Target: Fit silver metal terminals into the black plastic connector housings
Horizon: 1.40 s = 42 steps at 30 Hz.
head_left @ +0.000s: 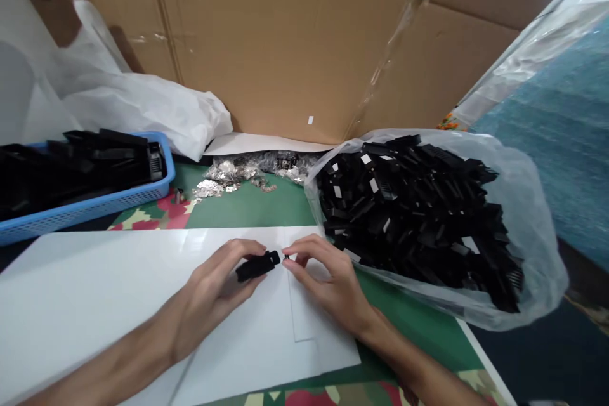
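A large cardboard wall stands across the back of the surface, which is green with a patterned edge. A big clear plastic bag lies open on the right, heaped with small black plastic parts, some with white labels. On the left sits a blue mesh basket filled with longer black pieces, and behind it lies a crumpled white plastic bag. A white sheet covers the near part of the surface, under both hands. Between the basket and the clear bag, near the cardboard, lies a scatter of small shiny metal clips.

The left hand is curled around a small black plastic part, holding it between thumb and fingers just above the white sheet, its end pointing right. The right hand is partly closed, thumb and forefinger pinched together at a tiny dark piece right at the tip of the black part; whether the piece touches the part I cannot tell.
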{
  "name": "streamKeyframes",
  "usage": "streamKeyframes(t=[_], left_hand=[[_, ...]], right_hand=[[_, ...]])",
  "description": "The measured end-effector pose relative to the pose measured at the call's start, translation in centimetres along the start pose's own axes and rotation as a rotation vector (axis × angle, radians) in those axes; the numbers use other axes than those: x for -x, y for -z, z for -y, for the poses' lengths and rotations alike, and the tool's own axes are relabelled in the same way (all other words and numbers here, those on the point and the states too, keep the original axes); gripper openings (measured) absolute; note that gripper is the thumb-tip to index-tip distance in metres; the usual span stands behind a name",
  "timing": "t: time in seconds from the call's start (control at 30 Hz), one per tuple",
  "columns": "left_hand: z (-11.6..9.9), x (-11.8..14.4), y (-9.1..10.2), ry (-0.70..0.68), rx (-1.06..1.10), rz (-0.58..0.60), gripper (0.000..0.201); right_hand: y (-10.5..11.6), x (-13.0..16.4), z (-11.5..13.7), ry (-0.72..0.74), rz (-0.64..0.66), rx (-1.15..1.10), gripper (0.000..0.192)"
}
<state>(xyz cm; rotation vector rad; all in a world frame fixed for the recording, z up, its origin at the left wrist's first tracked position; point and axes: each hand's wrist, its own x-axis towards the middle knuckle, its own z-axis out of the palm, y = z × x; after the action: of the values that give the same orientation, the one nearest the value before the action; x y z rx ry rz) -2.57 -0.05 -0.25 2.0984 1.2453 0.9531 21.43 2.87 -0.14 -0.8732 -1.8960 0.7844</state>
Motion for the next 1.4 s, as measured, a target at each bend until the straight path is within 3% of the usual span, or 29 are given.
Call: streamKeyframes(t=[0.5,0.7,0.9,1.0,1.1,1.4], left_hand=[[0.0,0.4,0.1,-0.3,0.016,-0.113,0.029],[-0.4,0.5,0.5,-0.296,-0.035,-0.144,0.017],[-1.2,0.4,0.8,-0.268,-0.001,-0.197,0.02],[-1.6,0.2,0.7,-0.268,0.032,-0.155,0.021],[-1.8,0.1,0.6,-0.279,0.045,-0.08,0.037],[-1.3,0.6,0.3,-0.318,-0.007,0.016,0.046]], right_hand=[[-0.3,-0.1,0.5,0.221,-0.106,0.072,0.019],[0.4,0.3,0.1,0.338,0.009,0.124,0.033],[0.3,0.4,0.7,0.138,0.059,-0.062,0.044],[0.0,0.7,0.8,0.056,0.059,-0.116,0.051],[-0.1,0.9,0.9,-0.014,0.078,-0.19,0.059],[0.2,0.9,1.4,-0.007,0.152,-0.098,0.045]])
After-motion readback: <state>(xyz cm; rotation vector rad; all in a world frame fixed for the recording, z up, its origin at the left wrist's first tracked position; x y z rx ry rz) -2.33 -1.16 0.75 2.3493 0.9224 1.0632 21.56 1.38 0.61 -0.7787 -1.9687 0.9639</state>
